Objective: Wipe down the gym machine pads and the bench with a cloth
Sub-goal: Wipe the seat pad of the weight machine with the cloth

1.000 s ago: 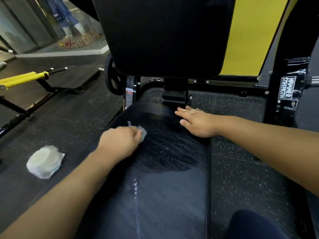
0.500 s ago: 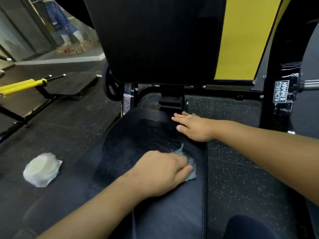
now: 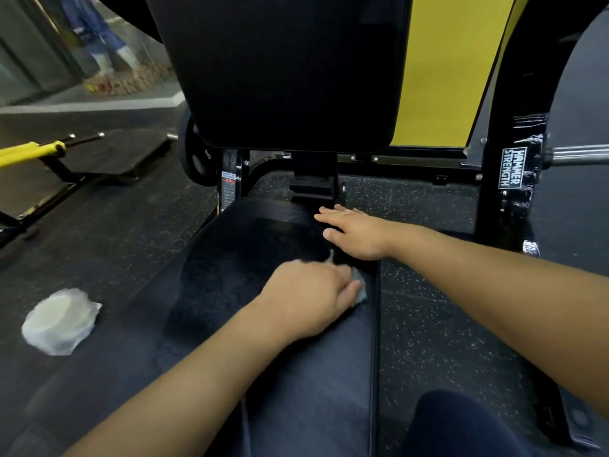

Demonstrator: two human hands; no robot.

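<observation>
A black padded seat (image 3: pixel 237 278) of the gym machine stretches away from me, with a damp, darker patch on its far half. An upright black back pad (image 3: pixel 280 70) rises behind it. My left hand (image 3: pixel 309 298) presses a small grey-blue cloth (image 3: pixel 360 288) onto the seat near its right edge; most of the cloth is hidden under my fingers. My right hand (image 3: pixel 356 230) lies flat, fingers straight, on the far right corner of the seat, just beyond the left hand.
A white wrapped roll (image 3: pixel 61 319) lies on the dark rubber floor to the left. A black frame post labelled Hammer Strength (image 3: pixel 510 179) stands at right with a steel bar (image 3: pixel 580 155). A weight plate (image 3: pixel 196 159) and a yellow-handled bench (image 3: pixel 29 151) sit at left. My knee (image 3: pixel 461 423) shows below.
My left hand swept the cloth from the seat's left-middle across to its right edge, then a little farther up toward the right hand. The right hand stayed put.
</observation>
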